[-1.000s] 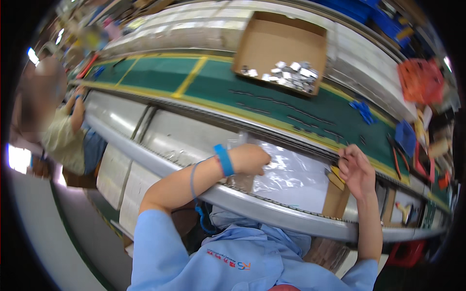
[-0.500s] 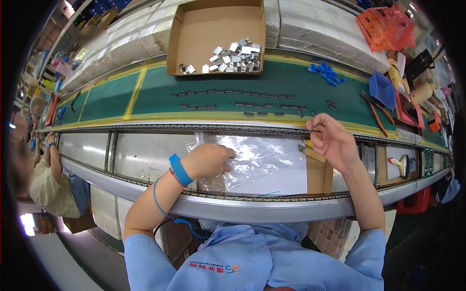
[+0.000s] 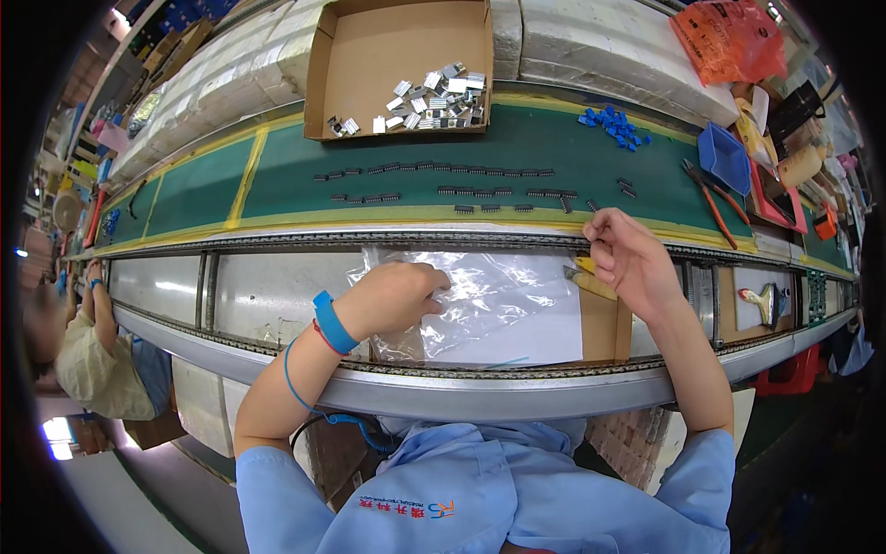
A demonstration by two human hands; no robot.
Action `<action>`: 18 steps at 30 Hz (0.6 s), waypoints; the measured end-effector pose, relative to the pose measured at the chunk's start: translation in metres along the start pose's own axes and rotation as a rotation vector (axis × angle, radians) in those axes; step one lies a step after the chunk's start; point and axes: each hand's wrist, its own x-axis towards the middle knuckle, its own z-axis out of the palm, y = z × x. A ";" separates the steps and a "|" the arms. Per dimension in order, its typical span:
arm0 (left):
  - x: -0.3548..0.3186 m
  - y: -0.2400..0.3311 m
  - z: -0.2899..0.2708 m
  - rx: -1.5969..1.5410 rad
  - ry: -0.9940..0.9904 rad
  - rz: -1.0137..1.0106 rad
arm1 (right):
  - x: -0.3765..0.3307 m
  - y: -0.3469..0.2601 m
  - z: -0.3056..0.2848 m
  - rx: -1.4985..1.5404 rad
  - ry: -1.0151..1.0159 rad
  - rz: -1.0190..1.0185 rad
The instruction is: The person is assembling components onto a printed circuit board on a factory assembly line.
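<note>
My left hand (image 3: pixel 397 297), with a blue wrist strap (image 3: pixel 334 323) and its cord, rests over a clear plastic bag (image 3: pixel 489 300). Its fingers are curled, and whatever they may hold is hidden. The bag lies on a white sheet (image 3: pixel 554 337) between the rails. My right hand (image 3: pixel 635 263) is raised at the far rail, thumb and forefinger pinched together; anything between them is too small to name. Just beyond its fingertips lie small black chips with pins (image 3: pixel 566 205), in loose rows on the green mat (image 3: pixel 295 198).
At the back stands a cardboard box (image 3: pixel 318 74) with silvery metal pieces (image 3: pixel 434 100). Blue bits (image 3: pixel 614 125), a blue tray (image 3: pixel 723 164) and red-handled pliers (image 3: pixel 715 203) are at the right. A yellow-handled tool (image 3: pixel 591 280) lies under my right hand. Another person (image 3: pixel 101 351) works far left.
The view has shifted slightly. My left hand has turned a little on the bag, its fingers still curled. My right hand stays near the far rail, fingers still pinched.
</note>
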 end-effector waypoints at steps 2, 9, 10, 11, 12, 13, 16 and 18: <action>0.001 0.001 0.000 0.002 -0.004 -0.008 | -0.004 -0.002 0.001 0.041 -0.017 -0.022; -0.003 -0.004 0.001 0.031 -0.003 -0.026 | 0.004 0.000 -0.003 0.093 0.056 -0.027; -0.001 -0.003 0.000 0.030 -0.005 -0.021 | 0.002 0.000 -0.004 0.093 0.061 -0.028; -0.002 -0.001 -0.001 0.018 -0.014 -0.032 | 0.002 0.001 -0.002 0.117 0.057 -0.029; -0.003 0.000 -0.001 0.007 -0.022 -0.042 | 0.001 0.001 0.001 0.142 0.051 -0.029; -0.003 -0.001 0.000 0.006 -0.020 -0.048 | 0.000 0.001 0.002 0.142 0.046 -0.025; -0.004 -0.001 0.000 0.010 -0.020 -0.038 | -0.001 0.003 0.005 0.181 0.014 -0.004; -0.004 0.000 -0.001 0.019 -0.022 -0.041 | 0.000 0.005 0.003 0.198 0.032 0.017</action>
